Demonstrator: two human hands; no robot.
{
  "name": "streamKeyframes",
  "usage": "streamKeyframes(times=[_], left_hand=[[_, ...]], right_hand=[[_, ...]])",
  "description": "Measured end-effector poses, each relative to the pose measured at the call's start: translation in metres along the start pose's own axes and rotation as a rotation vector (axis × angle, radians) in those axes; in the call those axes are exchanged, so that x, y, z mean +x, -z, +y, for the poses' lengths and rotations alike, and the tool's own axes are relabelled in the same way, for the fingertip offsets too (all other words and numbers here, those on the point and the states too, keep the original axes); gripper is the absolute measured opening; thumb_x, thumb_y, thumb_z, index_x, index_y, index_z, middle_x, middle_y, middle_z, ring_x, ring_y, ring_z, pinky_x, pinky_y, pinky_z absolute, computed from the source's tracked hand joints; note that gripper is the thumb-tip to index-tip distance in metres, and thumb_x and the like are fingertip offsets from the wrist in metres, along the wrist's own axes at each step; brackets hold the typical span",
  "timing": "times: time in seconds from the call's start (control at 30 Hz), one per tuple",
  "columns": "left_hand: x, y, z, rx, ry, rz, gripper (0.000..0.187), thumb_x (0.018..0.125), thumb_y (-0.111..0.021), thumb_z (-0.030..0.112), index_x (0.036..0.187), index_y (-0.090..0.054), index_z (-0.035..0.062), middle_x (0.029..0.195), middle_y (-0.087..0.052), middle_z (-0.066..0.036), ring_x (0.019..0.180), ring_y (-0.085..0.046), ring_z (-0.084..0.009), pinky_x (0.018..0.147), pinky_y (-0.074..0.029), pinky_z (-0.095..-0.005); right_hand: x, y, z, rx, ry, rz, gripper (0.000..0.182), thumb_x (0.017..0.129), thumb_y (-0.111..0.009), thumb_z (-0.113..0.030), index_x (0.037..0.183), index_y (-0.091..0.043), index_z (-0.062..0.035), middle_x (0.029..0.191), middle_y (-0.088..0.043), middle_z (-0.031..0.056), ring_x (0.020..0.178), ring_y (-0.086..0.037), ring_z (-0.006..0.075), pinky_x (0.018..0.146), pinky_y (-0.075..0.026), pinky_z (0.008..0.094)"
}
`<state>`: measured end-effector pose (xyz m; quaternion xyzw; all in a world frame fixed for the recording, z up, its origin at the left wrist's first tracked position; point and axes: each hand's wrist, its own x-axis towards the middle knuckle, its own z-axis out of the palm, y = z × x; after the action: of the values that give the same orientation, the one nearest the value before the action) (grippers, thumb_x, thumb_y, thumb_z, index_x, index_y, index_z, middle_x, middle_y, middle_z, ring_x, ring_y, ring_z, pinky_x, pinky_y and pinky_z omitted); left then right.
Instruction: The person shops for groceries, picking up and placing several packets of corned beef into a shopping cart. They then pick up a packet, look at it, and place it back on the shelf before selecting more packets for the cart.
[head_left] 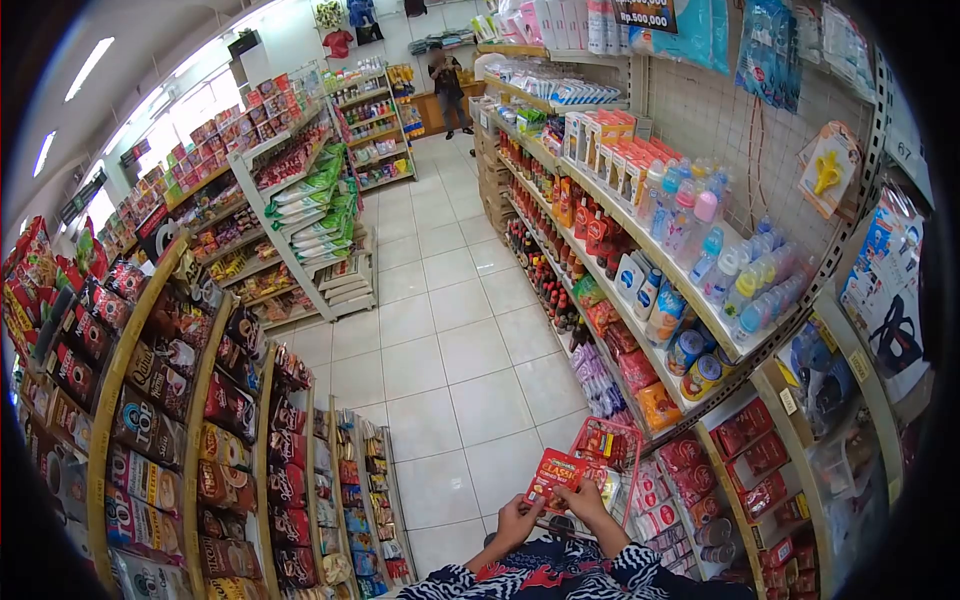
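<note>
A red packet [556, 474] with "CLASSIC" printed on it is held up in front of the body. My left hand [518, 519] grips its lower left edge, and my right hand [590, 502] pinches its right side. Just beyond the hands is a red basket [637, 470] with red packets [606, 446] and other goods inside; the lower part of the basket is hidden behind my right hand and arm.
Shelves of coffee packets [150, 425] stand at the left. On the right, a long shelf [640, 215] holds baby bottles [705, 207], cans and sauces. A tiled aisle [440, 330] runs between them towards a standing person [446, 90] at the far end.
</note>
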<state>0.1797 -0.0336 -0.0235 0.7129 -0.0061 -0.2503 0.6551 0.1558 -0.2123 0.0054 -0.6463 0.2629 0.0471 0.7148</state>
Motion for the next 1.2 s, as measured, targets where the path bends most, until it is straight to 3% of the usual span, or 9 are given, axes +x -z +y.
streamKeyframes(times=[0.4,0.53,0.63,0.73,0.83,0.9,1.0,1.03,1.2], left_hand=[[-0.003,-0.002,0.008,0.069,-0.063,0.041,0.038,0.097,-0.070,0.032,0.107,-0.065,-0.0045,0.087,-0.074,-0.013,0.078,-0.071,-0.0153,0.071,-0.056,-0.0290],[0.002,-0.001,-0.005,0.013,-0.047,0.030,0.037,0.097,-0.069,0.031,0.107,-0.065,-0.0040,0.087,-0.074,-0.013,0.079,-0.071,-0.0146,0.071,-0.056,-0.0287],[-0.001,0.001,-0.005,0.033,-0.047,0.046,0.034,0.097,-0.069,0.030,0.107,-0.066,-0.0028,0.087,-0.075,-0.011,0.079,-0.071,-0.0138,0.071,-0.055,-0.0280],[0.000,0.003,-0.008,0.160,-0.071,0.038,0.034,0.098,-0.068,0.030,0.108,-0.066,-0.0019,0.087,-0.075,-0.012,0.079,-0.071,-0.0145,0.070,-0.054,-0.0277],[-0.001,0.001,-0.009,0.134,0.036,-0.010,0.031,0.096,-0.069,0.028,0.110,-0.066,-0.0001,0.088,-0.075,-0.014,0.078,-0.072,-0.0169,0.069,-0.054,-0.0290],[-0.019,0.004,0.021,0.478,0.002,-0.130,0.030,0.094,-0.070,0.025,0.112,-0.066,0.0013,0.088,-0.075,-0.014,0.077,-0.073,-0.0196,0.069,-0.055,-0.0306],[-0.027,0.012,-0.001,0.377,-0.213,-0.277,0.030,0.092,-0.070,0.021,0.114,-0.066,0.0017,0.087,-0.076,-0.013,0.078,-0.073,-0.0206,0.069,-0.055,-0.0308],[-0.029,0.012,0.001,0.263,-0.162,-0.255,0.027,0.093,-0.069,0.019,0.113,-0.067,0.0008,0.087,-0.076,-0.012,0.077,-0.073,-0.0176,0.069,-0.055,-0.0293],[-0.024,0.009,-0.008,0.285,0.009,-0.203,0.023,0.095,-0.068,0.018,0.108,-0.069,-0.0006,0.084,-0.075,-0.012,0.076,-0.071,-0.0132,0.068,-0.054,-0.0282]], right_hand=[[0.005,0.002,0.007,-0.051,0.067,0.021,0.021,0.090,-0.074,-0.016,0.099,-0.069,0.0028,0.087,-0.074,0.0100,0.076,-0.071,0.0155,0.067,-0.055,0.0303],[0.006,0.001,0.007,-0.037,0.029,0.023,0.022,0.090,-0.073,-0.012,0.108,-0.070,0.0004,0.093,-0.074,0.0071,0.079,-0.069,0.0137,0.069,-0.055,0.0290],[-0.006,-0.003,-0.011,0.036,0.040,0.041,0.021,0.089,-0.074,-0.011,0.106,-0.071,0.0000,0.090,-0.073,0.0074,0.077,-0.069,0.0138,0.063,-0.054,0.0291],[0.014,0.002,0.031,-0.020,0.092,0.144,0.023,0.090,-0.073,-0.012,0.108,-0.066,-0.0008,0.085,-0.070,0.0073,0.066,-0.065,0.0149,0.057,-0.053,0.0304],[0.026,0.024,0.073,0.316,-0.177,0.241,0.019,0.092,-0.069,-0.014,0.107,-0.065,-0.0031,0.089,-0.070,0.0085,0.067,-0.066,0.0180,0.054,-0.053,0.0311],[0.027,0.046,0.091,0.521,-0.519,0.448,0.017,0.094,-0.064,-0.016,0.107,-0.064,-0.0046,0.092,-0.070,0.0095,0.072,-0.069,0.0212,0.053,-0.055,0.0322],[0.029,0.074,0.127,0.590,-0.596,0.602,0.017,0.095,-0.063,-0.020,0.106,-0.062,-0.0065,0.089,-0.068,0.0082,0.073,-0.069,0.0235,0.065,-0.056,0.0350],[0.026,0.082,0.139,0.619,-0.522,0.583,0.014,0.095,-0.060,-0.016,0.106,-0.061,-0.0072,0.089,-0.066,0.0086,0.076,-0.069,0.0256,0.070,-0.057,0.0401],[0.047,0.102,0.177,0.568,-0.665,0.618,0.020,0.095,-0.058,-0.014,0.113,-0.059,-0.0069,0.100,-0.067,0.0098,0.090,-0.070,0.0274,0.075,-0.058,0.0426]])
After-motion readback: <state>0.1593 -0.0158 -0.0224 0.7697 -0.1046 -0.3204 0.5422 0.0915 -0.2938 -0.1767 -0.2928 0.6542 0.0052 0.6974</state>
